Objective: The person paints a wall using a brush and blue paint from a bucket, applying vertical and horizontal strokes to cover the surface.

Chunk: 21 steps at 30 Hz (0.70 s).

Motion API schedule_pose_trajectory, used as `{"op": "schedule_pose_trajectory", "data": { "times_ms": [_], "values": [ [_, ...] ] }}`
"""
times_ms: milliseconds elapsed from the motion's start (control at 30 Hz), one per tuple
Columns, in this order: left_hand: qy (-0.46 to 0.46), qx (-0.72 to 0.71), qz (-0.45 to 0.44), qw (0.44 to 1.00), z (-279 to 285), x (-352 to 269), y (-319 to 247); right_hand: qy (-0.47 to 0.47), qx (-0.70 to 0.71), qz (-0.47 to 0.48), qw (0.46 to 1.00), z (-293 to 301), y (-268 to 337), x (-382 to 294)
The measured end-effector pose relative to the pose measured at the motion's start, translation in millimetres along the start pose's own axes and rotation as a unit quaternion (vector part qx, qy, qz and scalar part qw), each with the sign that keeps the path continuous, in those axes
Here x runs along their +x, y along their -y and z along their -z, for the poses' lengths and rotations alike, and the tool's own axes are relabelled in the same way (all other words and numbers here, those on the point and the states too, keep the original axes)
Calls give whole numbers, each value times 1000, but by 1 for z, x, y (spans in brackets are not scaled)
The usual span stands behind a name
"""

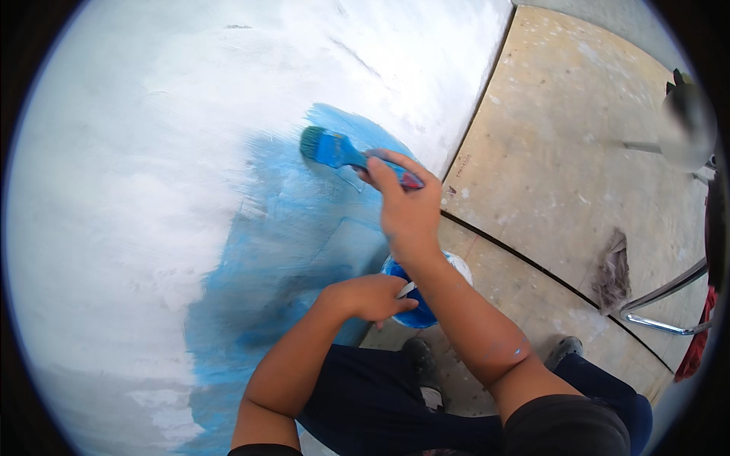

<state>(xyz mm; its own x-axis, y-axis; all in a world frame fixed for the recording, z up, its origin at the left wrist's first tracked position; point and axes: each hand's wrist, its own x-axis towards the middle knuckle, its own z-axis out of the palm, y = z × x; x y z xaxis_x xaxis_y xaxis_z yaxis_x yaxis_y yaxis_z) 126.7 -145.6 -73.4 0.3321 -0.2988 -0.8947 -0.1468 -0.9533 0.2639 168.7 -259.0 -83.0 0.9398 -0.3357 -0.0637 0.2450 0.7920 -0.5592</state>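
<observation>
My right hand (412, 211) grips the handle of a flat paintbrush (336, 149), its handle and ferrule smeared blue. The dark blue-green bristles point left, against or close to the white wall (131, 171); contact is not certain. A streaky light-blue painted patch (268, 251) spreads over the wall below and around the brush. Lower down, my left hand (373, 297) holds a paint bucket (461, 269) by what looks like its white handle. Bright blue paint (423, 313) shows inside the bucket, and my right forearm hides part of it.
Beige, paint-spotted floor panels (570, 131) with dark seams lie to the right. A crumpled grey rag (613, 273) lies near a chrome tubular leg (664, 326), with red cloth (697, 342) beyond. My dark shoes (421, 356) stand below the bucket. A blurred grey rounded object (687, 128) is at far right.
</observation>
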Motion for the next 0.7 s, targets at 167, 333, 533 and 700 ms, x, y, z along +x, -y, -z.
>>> {"op": "schedule_pose_trajectory", "data": {
  "times_ms": [167, 333, 533, 700],
  "values": [
    [1, 11, 9, 1000, 1, -2, 4, -130, -53, -78, 987, 82, -57, 23],
    [9, 16, 9, 1000, -1, 0, 2, -199, -250, -61, 946, 149, -106, 35],
    [17, 32, 38, 999, 1, -1, -5, -107, -174, -31, 978, 37, -27, 24],
    [0, -8, -22, 1000, 2, -2, 1, 29, 49, -25, 998, -33, 32, 6]
  ]
}}
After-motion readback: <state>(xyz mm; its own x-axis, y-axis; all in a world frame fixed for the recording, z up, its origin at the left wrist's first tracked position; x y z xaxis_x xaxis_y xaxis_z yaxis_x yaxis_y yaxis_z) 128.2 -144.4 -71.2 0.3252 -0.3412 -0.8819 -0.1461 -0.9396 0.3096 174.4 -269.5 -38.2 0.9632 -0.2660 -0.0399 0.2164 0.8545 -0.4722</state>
